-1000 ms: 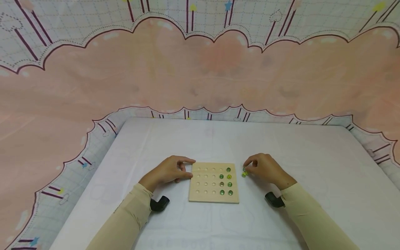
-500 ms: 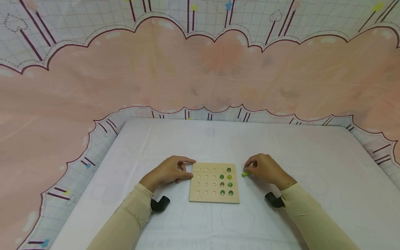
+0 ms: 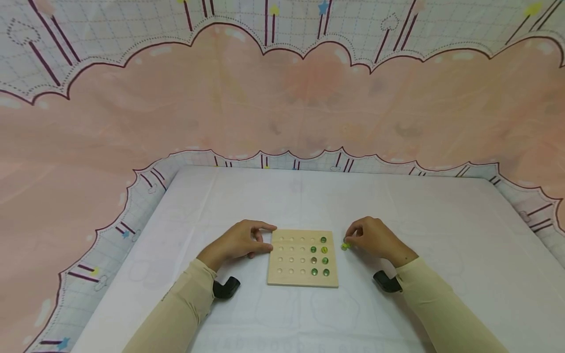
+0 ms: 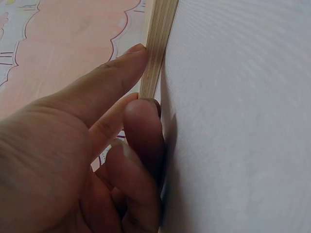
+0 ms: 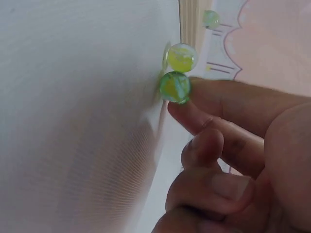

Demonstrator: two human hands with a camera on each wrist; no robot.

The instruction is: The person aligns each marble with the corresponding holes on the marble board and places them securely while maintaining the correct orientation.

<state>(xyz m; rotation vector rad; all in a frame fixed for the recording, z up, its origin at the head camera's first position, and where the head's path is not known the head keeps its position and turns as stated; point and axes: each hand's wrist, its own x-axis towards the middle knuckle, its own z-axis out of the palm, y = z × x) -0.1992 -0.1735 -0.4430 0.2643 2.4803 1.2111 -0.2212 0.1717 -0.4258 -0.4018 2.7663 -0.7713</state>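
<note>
A square wooden board (image 3: 291, 279) with rows of small dimples lies on the table, green and yellow glass marbles (image 3: 314, 260) in its two rightmost columns. My left hand (image 3: 240, 240) holds the board at its far left corner, thumb and index finger against the edge (image 4: 158, 43) and the other fingers curled. Just right of the board, my right hand (image 3: 375, 238) pinches a marble with thumb and index fingertips. Close up in the right wrist view, a green-yellow marble (image 5: 175, 88) sits at those fingertips, beside a clear yellow marble (image 5: 181, 57). Fingers hide part of this cluster.
A white cloth covers the table (image 3: 309, 196). Behind it hangs a pink and white printed backdrop (image 3: 282, 108). Black wrist mounts (image 3: 226, 288) are on both forearms, low over the table. Another marble (image 5: 211, 19) shows on the board in the right wrist view.
Both hands stay almost still, the left at the board and the right at the marbles. The head view shifts very slightly.
</note>
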